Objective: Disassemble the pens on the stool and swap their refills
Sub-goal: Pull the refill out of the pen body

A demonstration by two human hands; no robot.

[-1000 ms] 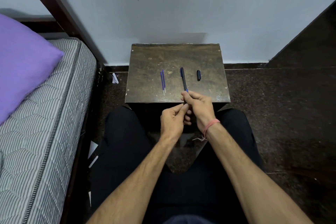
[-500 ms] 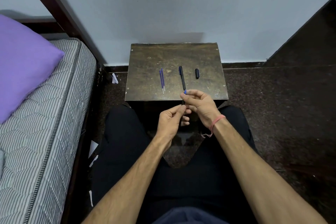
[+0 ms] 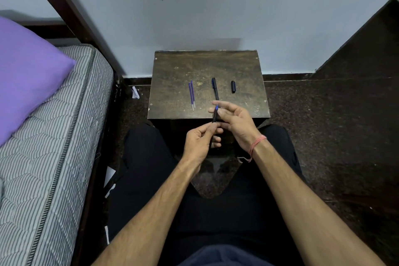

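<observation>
A dark wooden stool stands against the wall in front of my knees. On it lie two blue refills side by side at the left, a black pen in the middle and a black cap at the right. Over the stool's near edge I hold another black pen barrel with a blue tip pointing away from me. My left hand grips its lower end. My right hand pinches the blue tip between thumb and forefinger, its other fingers spread.
A bed with a striped mattress and a purple pillow runs along the left, with its dark wooden post behind. A dark panel stands at the right. The floor is dark stone, and white paper scraps lie by the bed.
My right hand's fingers have spread apart, so more of the held barrel and its blue tip shows. The parts on the stool have not moved.
</observation>
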